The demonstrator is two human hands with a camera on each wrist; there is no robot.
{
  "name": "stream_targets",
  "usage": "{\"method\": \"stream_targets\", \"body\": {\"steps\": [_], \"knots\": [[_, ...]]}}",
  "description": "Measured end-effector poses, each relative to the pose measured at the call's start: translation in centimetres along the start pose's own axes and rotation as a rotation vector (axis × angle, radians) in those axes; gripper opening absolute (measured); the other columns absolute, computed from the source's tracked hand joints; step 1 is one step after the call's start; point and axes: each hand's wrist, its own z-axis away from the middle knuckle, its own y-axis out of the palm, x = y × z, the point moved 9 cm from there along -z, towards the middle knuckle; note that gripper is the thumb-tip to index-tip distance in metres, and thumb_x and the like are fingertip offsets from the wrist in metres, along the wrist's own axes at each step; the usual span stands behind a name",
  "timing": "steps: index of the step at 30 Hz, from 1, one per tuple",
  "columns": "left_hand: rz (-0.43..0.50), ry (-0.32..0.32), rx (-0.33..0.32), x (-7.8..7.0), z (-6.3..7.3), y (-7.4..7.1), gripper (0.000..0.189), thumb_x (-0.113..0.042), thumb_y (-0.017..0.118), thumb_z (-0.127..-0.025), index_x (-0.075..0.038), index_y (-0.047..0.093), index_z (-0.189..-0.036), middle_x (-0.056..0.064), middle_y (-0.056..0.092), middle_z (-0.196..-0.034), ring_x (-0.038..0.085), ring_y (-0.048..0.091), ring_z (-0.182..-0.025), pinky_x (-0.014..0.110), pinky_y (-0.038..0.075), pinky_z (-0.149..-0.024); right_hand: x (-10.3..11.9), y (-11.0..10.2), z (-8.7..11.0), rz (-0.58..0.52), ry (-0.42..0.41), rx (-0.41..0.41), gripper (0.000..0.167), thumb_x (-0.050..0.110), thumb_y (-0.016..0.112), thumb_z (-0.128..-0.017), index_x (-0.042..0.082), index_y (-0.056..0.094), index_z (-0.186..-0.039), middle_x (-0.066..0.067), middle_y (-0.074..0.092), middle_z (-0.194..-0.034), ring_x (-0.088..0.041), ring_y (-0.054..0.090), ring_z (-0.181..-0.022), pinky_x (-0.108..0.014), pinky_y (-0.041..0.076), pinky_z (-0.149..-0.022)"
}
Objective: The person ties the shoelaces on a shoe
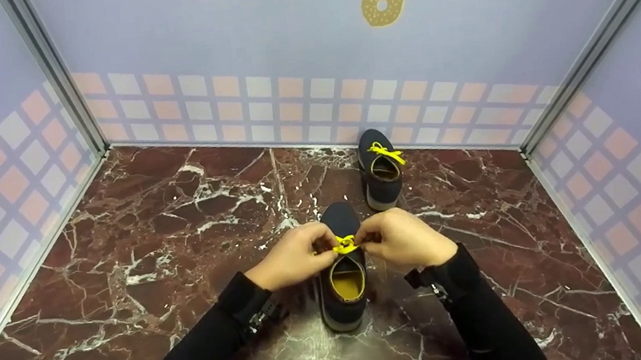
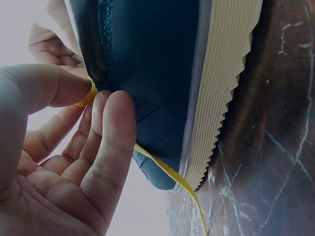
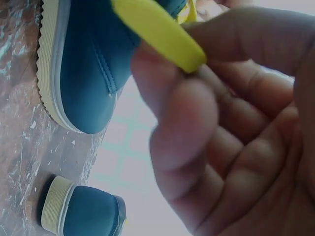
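Note:
A dark shoe (image 1: 338,217) stands upright on the floor, toe pointing away, with a yellow shoelace (image 1: 347,249) looped across its front. From the left side my left hand (image 1: 299,257) pinches the lace between thumb and fingers, close against the shoe. In the left wrist view a loose yellow lace end (image 2: 172,173) hangs down past the pale ridged sole (image 2: 216,93). My right hand (image 1: 404,238) pinches the lace from the other side; in the right wrist view a flat yellow stretch of lace (image 3: 157,34) lies at its thumb and fingertips.
Farther off to the right stands a matching shoe (image 1: 382,194), its yellow lace (image 1: 384,151) tied in a bow. Brown marbled floor (image 1: 181,240) lies all around. Patterned panels (image 1: 278,32) with metal corner posts (image 1: 59,71) enclose the back and both sides.

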Motion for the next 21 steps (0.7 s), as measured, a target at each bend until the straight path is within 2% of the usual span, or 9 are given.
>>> {"method": "stream_targets", "body": {"steps": [4,14,21], "knots": [[0.006,0.002,0.002,0.0,0.0,0.0,0.008,-0.005,0.079,-0.095,-0.007,0.075,-0.102,0.001,0.071,-0.098,0.015,0.065,-0.088,0.032,0.058,-0.08,-0.4,-0.1,0.0,0.035,0.02,-0.014,0.012,0.008,0.081,-0.095,0.015,0.086,-0.102,0.006,0.081,-0.097,-0.013,0.073,-0.086,-0.038,0.062,-0.082],[0.017,-0.006,0.009,0.3,0.0,0.1,0.008,-0.004,0.078,-0.096,-0.006,0.074,-0.102,0.001,0.07,-0.099,0.013,0.064,-0.087,0.031,0.058,-0.081,-1.5,1.0,0.2,-0.175,0.111,0.108,0.011,0.009,0.086,-0.096,0.015,0.081,-0.103,0.008,0.075,-0.091,-0.007,0.069,-0.078,-0.031,0.06,-0.073],[0.009,-0.001,0.004,0.2,0.0,0.1,0.008,-0.004,0.079,-0.095,-0.006,0.075,-0.102,0.001,0.071,-0.099,0.013,0.064,-0.087,0.031,0.059,-0.081,-1.7,0.8,0.2,-0.118,0.128,0.071,0.009,0.013,0.09,-0.093,0.018,0.083,-0.094,0.012,0.074,-0.085,-0.007,0.064,-0.072,-0.031,0.056,-0.07]]}}
